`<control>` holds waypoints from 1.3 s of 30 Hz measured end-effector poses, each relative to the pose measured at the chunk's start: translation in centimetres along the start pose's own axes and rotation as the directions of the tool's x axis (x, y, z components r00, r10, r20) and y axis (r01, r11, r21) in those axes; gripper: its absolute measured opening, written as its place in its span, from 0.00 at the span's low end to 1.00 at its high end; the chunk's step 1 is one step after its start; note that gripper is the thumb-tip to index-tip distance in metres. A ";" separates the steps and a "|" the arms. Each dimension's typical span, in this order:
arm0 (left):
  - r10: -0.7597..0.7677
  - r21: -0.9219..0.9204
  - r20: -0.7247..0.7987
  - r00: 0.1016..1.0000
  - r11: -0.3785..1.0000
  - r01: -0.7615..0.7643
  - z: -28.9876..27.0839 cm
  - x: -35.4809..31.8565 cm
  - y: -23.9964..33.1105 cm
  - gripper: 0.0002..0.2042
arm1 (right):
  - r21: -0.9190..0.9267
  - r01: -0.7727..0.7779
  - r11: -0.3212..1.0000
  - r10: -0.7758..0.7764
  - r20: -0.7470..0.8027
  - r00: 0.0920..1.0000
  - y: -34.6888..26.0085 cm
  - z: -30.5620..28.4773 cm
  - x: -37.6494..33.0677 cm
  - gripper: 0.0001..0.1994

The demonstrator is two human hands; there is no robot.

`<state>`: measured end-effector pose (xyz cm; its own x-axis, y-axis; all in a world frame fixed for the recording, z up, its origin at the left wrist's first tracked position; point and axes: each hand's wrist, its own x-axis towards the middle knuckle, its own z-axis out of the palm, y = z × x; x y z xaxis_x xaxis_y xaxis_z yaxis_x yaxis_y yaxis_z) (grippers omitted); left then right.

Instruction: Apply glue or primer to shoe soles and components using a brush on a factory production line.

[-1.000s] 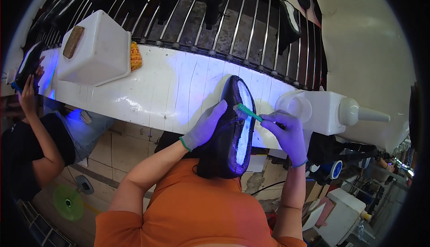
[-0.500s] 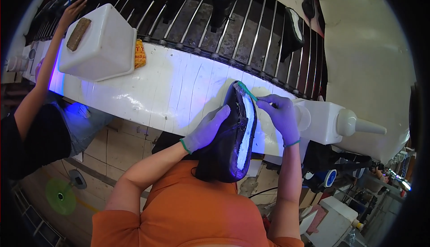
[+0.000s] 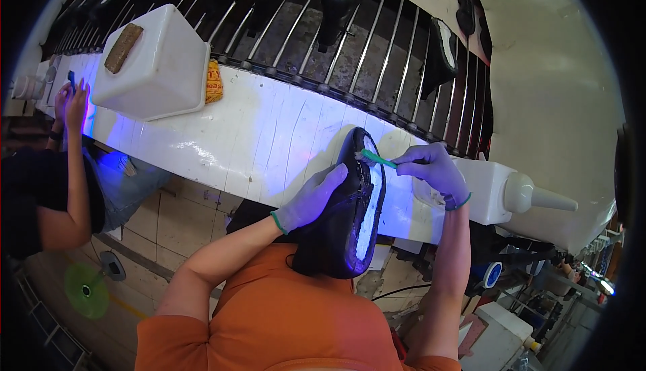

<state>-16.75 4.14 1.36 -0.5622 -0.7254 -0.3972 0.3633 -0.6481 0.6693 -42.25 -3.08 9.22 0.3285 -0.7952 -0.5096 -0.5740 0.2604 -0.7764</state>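
White-gloved left hand (image 3: 313, 199) has its fingers clamped on a black shoe (image 3: 335, 219). Right hand (image 3: 432, 169), same glove, has a skinny green-handled brush (image 3: 379, 160) pinched in its fingers.

A long white table (image 3: 249, 129) carries patches of violet-blue light (image 3: 299, 112). Beyond it runs a rack (image 3: 299, 79) of metal bars. A pale, smooth panel (image 3: 552, 75) is at right. The floor (image 3: 145, 219) has beige tiles.
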 end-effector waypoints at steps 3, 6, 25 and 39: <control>0.004 -0.027 0.010 1.000 1.000 -0.004 0.2 -0.1 0.0 0.27 | 0.014 0.009 1.000 -0.009 -0.055 0.998 0.4 0.4 0.9 0.08; 0.003 -0.051 -0.008 1.000 0.999 -0.003 0.3 -0.2 0.2 0.27 | -0.039 0.055 0.998 -0.062 -0.179 0.982 1.2 1.0 2.8 0.08; -0.010 -0.023 0.022 1.000 1.000 0.010 0.3 -0.2 0.3 0.27 | 0.053 0.050 0.997 -0.056 0.102 0.993 -0.1 0.0 -1.2 0.09; 0.009 -0.065 0.008 1.000 0.998 -0.008 0.3 0.3 -0.3 0.26 | -0.017 0.103 0.995 -0.104 -0.192 0.976 0.8 1.7 -1.4 0.09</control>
<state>-17.27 4.15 1.24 -0.5650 -0.7290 -0.3864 0.4155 -0.6560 0.6301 -41.90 -0.83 8.70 0.2365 -0.9082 -0.3452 -0.5502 0.1677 -0.8181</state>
